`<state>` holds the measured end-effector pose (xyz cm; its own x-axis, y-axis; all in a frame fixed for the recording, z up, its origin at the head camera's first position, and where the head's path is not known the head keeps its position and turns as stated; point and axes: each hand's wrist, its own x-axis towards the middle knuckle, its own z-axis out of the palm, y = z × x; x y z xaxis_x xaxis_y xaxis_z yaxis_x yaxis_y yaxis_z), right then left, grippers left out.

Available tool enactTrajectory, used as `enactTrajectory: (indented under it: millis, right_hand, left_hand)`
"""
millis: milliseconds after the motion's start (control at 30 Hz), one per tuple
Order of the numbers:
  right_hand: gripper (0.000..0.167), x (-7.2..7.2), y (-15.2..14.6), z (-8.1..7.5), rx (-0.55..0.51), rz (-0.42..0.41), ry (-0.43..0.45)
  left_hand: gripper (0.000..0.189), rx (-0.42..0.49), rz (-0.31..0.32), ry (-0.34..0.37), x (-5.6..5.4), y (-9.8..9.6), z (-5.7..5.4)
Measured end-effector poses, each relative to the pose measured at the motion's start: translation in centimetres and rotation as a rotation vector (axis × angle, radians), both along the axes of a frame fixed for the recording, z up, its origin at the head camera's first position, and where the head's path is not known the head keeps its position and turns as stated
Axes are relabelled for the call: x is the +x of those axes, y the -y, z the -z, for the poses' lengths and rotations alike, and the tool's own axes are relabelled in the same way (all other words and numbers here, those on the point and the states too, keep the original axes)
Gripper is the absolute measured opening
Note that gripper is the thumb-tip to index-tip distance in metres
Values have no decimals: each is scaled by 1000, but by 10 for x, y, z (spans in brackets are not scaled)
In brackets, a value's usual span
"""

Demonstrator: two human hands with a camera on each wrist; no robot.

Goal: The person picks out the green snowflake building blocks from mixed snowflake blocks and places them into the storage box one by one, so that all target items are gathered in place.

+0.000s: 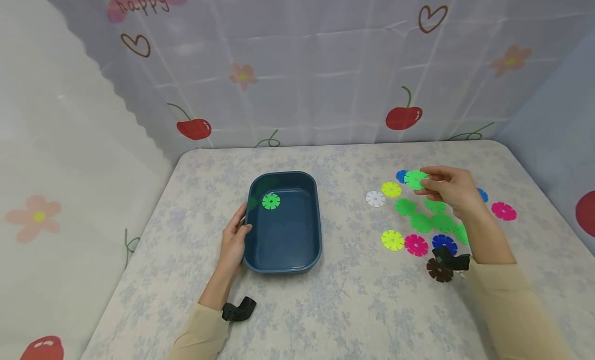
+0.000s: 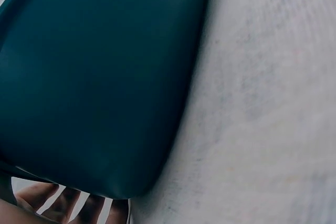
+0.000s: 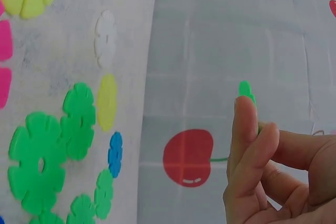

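Note:
My right hand [image 1: 448,187] pinches a green snowflake disc [image 1: 415,180] between thumb and fingers, raised above the loose discs. In the right wrist view only the disc's edge [image 3: 244,87] shows past the fingertips. On the left, my left hand [image 1: 234,238] grips the side of a dark blue plastic tray [image 1: 283,246], its thumb over the rim and its fingers along the outer wall. Inside the tray, toward its far end, lies one green disc [image 1: 271,201]. The left wrist view is mostly filled by the tray's outer wall [image 2: 105,87].
Below the right hand lie several green discs [image 1: 421,222], with yellow [image 1: 392,240], pink [image 1: 416,245], dark blue [image 1: 444,243], white [image 1: 375,199] and brown [image 1: 439,271] discs around them. A patterned cloth covers the table [image 1: 344,293]. A printed curtain [image 1: 297,65] hangs behind its far edge.

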<state>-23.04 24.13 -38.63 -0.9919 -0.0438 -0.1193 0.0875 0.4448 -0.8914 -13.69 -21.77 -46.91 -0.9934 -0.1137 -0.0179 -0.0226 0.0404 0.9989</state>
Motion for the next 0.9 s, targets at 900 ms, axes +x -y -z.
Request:
enactTrajectory:
  millis: [900]
  right_hand:
    - [42,-17,167,-18,-185,-310,-28]
  left_hand:
    - [56,26,-1,-8,-1,0,0]
